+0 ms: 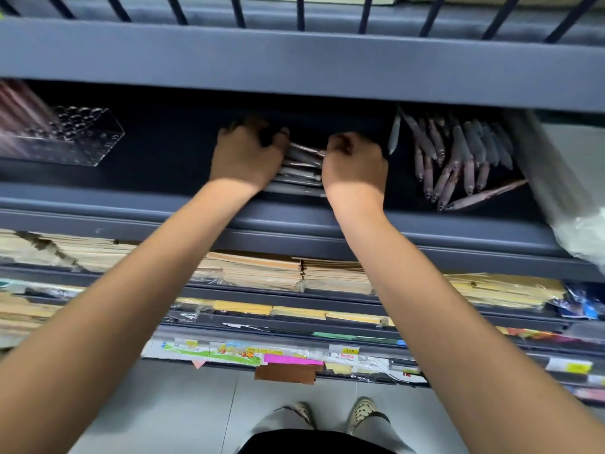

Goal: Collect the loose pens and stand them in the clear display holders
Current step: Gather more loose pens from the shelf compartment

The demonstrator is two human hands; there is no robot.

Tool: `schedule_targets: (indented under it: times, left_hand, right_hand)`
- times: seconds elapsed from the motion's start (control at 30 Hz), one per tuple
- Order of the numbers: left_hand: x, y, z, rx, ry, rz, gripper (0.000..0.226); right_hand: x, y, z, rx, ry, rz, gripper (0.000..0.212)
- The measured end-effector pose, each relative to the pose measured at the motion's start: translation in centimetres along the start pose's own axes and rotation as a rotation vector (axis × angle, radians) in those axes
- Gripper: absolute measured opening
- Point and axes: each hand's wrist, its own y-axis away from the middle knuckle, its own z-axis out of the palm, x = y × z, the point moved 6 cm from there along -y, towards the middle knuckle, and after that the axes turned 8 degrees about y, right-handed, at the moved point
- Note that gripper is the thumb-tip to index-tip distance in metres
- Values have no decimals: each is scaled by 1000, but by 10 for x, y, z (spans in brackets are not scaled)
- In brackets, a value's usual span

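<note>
**A:** How much room is there around the hands?

**B:** Little overhead. The broad dark-grey metal shelf edge (294, 67) runs just above both hands. The dark-grey front lip (131, 208) of their own shelf crosses under the wrists.

**A:** And to the sides?

**B:** Left of the left hand (247, 155) the dark shelf floor lies bare as far as a clear plastic holder with round holes (82, 139). A blurred pinkish mass stands in its far-left part. Near the right hand (355, 163), to its right, lies a heap of loose grey-and-pink pens (458, 158), tips mostly toward the person. Beyond that is a crumpled whitish plastic bag (569, 198).

**A:** What do the hands hold?

**B:** A bundle of slim grey and pink pens (302, 167), lying crosswise between them. The left hand's fingers curl over its left end, and the right hand is closed round its right end. The pens are too blurred to show finer detail.
</note>
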Motion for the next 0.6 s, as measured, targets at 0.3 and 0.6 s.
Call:
schedule_targets:
  times: [0.3, 0.6]
  left_hand:
    - [10, 13, -9, 129, 13, -2, 31]
    - [9, 23, -4, 101, 81, -81, 32]
  right_hand:
    - [3, -9, -5, 58, -302, 139, 27]
    - [11, -11, -2, 95, -429, 186, 25]
